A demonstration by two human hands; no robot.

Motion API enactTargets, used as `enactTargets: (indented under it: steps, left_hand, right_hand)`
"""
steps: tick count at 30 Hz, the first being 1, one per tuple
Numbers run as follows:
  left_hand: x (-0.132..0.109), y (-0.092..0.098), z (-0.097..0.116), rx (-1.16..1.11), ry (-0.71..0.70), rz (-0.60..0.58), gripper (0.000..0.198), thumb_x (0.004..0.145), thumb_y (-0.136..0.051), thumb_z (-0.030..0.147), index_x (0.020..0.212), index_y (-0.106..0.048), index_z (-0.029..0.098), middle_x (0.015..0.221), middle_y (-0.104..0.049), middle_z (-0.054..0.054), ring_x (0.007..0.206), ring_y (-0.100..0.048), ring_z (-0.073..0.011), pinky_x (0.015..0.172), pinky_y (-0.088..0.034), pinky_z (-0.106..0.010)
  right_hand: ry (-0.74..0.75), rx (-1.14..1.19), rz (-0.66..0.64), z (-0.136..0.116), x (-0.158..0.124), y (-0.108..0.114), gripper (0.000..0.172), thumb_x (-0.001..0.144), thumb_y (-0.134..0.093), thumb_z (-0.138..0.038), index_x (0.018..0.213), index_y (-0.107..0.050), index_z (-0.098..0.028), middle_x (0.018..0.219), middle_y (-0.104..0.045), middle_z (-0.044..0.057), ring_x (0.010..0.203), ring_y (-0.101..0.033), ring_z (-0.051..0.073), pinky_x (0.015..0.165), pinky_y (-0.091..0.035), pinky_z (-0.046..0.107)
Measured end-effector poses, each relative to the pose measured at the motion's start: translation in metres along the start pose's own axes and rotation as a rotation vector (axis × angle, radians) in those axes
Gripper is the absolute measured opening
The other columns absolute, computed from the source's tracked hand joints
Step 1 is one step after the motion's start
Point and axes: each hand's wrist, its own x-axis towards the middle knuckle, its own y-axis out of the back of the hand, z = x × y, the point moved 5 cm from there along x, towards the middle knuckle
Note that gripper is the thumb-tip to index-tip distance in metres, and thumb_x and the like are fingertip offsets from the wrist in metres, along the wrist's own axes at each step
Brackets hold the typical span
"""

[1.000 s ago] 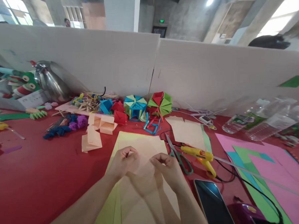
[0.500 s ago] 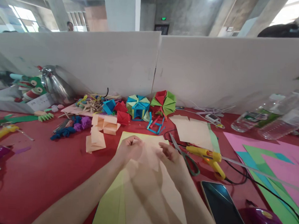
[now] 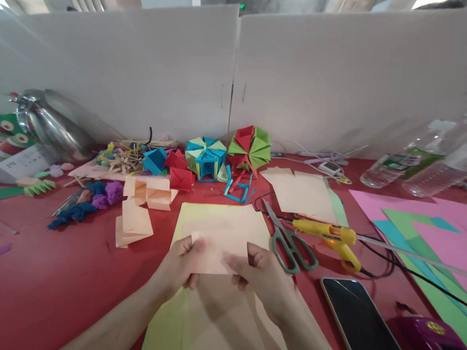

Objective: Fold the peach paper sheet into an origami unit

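Observation:
A small rectangular piece of peach paper is stretched between my hands. My left hand pinches its left edge, thumb on top and fingers beneath. On the other side my right hand grips the right edge the same way. Beneath them lie larger sheets of peach paper over yellow paper. Left of my hands, folded peach paper pieces sit on the red table. Green-handled scissors rest just right of my right hand, blades pointing away.
A yellow glue gun with its cord and a phone lie to the right, near coloured paper sheets. Folded paper models stand at the back before a white partition. Plastic bottles are at the right, a metal jug at the left.
The small peach paper, earlier held farther up and at an angle, now lies level between both hands. My hands have come nearer to me, and the camera has tilted down.

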Motion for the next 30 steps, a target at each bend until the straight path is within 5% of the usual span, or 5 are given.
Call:
enactTargets:
  steps: [5, 16, 23, 26, 30]
  left_hand:
    - [-0.010, -0.009, -0.007, 0.008, 0.131, -0.229, 0.049, 0.078, -0.055, 0.052, 0.058, -0.064, 0.009, 0.029, -0.043, 0.003, 0.022, -0.028, -0.0039, 0.027, -0.018, -0.017]
    - [-0.018, -0.026, -0.002, 0.015, 0.088, -0.300, 0.051, 0.080, -0.049, 0.056, 0.061, -0.067, 0.011, 0.046, -0.060, -0.003, 0.028, -0.038, -0.0037, 0.030, -0.023, -0.015]
    - [-0.009, 0.027, 0.015, -0.044, 0.005, 0.017, 0.048, 0.077, -0.057, 0.049, 0.048, -0.063, 0.011, 0.037, -0.054, 0.000, 0.025, -0.035, -0.0006, 0.031, -0.023, -0.013]
    - [-0.009, 0.031, 0.015, -0.158, 0.052, 0.040, 0.041, 0.074, -0.061, 0.049, 0.055, -0.065, 0.012, 0.040, -0.058, 0.000, 0.024, -0.035, -0.0008, 0.028, -0.018, -0.013]
    - [-0.015, 0.001, 0.005, -0.217, 0.185, -0.124, 0.051, 0.071, -0.061, 0.053, 0.043, -0.059, 0.011, 0.037, -0.056, -0.002, 0.021, -0.031, -0.0001, 0.026, -0.015, -0.014]
  right_hand:
    - [0.013, 0.024, 0.038, 0.002, -0.002, 0.000, 0.028, 0.067, -0.068, -0.040, 0.068, -0.055, -0.015, 0.051, -0.050, -0.005, 0.044, -0.043, 0.006, 0.044, -0.034, 0.018]
    - [-0.133, -0.066, 0.103, 0.007, -0.013, -0.022, 0.037, 0.058, -0.074, -0.039, 0.047, -0.046, -0.018, 0.036, -0.044, -0.006, 0.034, -0.037, 0.007, 0.035, -0.029, 0.021]
    - [0.024, 0.062, 0.285, -0.012, -0.009, 0.041, 0.041, 0.059, -0.075, -0.041, 0.048, -0.044, -0.017, 0.040, -0.043, -0.008, 0.031, -0.032, 0.002, 0.031, -0.021, 0.015]
    - [0.063, 0.040, 0.171, -0.014, -0.010, 0.038, 0.036, 0.067, -0.070, -0.044, 0.054, -0.051, -0.016, 0.046, -0.048, -0.005, 0.037, -0.041, 0.004, 0.036, -0.032, 0.015]
    - [0.025, -0.041, -0.064, -0.009, -0.015, -0.004, 0.039, 0.072, -0.059, -0.054, 0.073, -0.060, -0.014, 0.062, -0.056, 0.000, 0.044, -0.048, 0.008, 0.039, -0.038, 0.019]
